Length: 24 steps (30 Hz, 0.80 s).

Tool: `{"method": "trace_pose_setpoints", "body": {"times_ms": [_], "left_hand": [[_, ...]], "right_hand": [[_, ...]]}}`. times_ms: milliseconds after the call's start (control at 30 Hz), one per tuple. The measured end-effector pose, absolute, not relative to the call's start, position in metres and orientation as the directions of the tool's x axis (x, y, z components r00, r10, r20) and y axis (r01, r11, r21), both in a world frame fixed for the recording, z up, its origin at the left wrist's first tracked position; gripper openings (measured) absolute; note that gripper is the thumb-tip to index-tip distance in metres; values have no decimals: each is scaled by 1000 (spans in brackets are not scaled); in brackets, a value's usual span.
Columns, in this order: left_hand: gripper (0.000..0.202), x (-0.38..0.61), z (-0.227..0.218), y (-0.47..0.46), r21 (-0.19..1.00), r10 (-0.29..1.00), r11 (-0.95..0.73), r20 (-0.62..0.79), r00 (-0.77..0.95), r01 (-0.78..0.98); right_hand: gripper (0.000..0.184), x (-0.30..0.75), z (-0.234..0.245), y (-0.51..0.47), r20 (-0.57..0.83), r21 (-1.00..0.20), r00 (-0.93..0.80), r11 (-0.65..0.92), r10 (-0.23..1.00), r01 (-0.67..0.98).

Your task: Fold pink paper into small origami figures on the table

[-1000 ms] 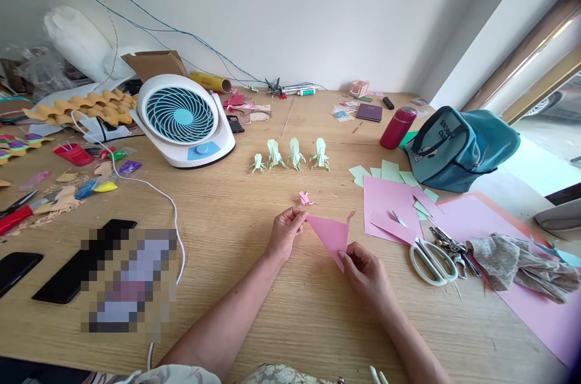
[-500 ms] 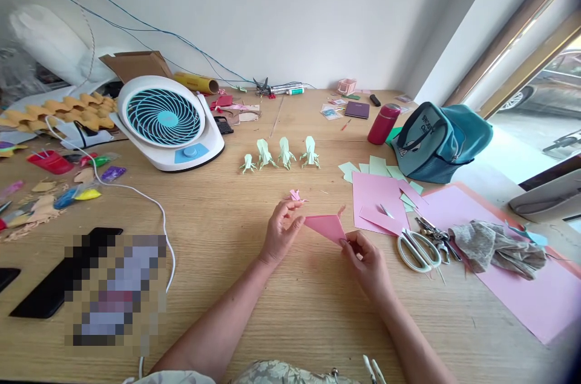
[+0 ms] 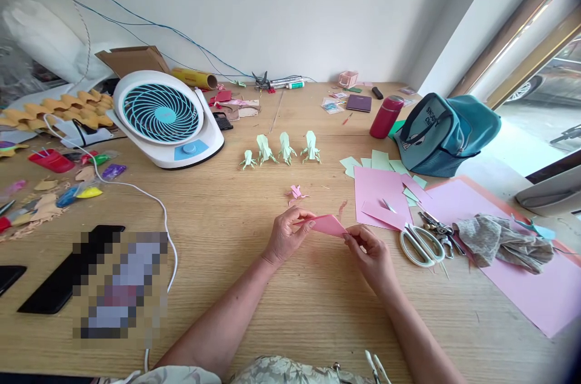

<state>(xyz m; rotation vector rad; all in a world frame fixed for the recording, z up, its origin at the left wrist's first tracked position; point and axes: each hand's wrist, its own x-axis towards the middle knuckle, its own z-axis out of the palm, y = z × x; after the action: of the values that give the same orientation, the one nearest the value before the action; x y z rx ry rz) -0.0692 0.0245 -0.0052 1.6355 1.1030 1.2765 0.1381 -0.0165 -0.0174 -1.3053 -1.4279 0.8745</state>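
A folded piece of pink paper [image 3: 327, 225] is held between my two hands, a little above the wooden table. My left hand [image 3: 290, 232] pinches its left end between thumb and fingers. At its right corner, the fingertips of my right hand [image 3: 367, 249] are closed on the paper. Just beyond my left hand sits a small pink origami figure [image 3: 296, 192] with thin legs. Farther back, several pale green origami figures [image 3: 284, 149] stand in a row.
Scissors [image 3: 422, 244], keys [image 3: 439, 231], pink sheets [image 3: 379, 190] and green paper pieces [image 3: 380, 160] lie to the right. A red bottle [image 3: 387, 117] and a teal bag [image 3: 447, 135] stand behind them. A white fan [image 3: 166, 120] and its cord [image 3: 161, 208] occupy the left.
My left hand has shifted right, its fingers now farther over the pink paper, which shows as a narrower shape. The small pink figure shows more fully. The view has shifted slightly.
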Motion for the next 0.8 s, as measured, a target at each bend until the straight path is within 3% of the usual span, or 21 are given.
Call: {"method": "trace_pose_setpoints", "body": {"times_ms": [200,367,500,800], "left_hand": [[11,-70,-11,28,951,962,-263,245,122,164],[13,-67,-9,25,972,946,-196,153,286,127],[13,-64,-7,22,981,921,-159,106,375,112],[15,-67,-10,25,988,912,-125,78,403,92]], "right_hand": [[32,141,-21,-15,44,-985,-30,49,999,165],[30,139,-15,-18,-12,-988,-151,11,988,153],[34,138,-17,-18,-49,-987,-153,-25,987,159],[37,137,-18,-19,-85,-992,-162,-68,983,105]]}}
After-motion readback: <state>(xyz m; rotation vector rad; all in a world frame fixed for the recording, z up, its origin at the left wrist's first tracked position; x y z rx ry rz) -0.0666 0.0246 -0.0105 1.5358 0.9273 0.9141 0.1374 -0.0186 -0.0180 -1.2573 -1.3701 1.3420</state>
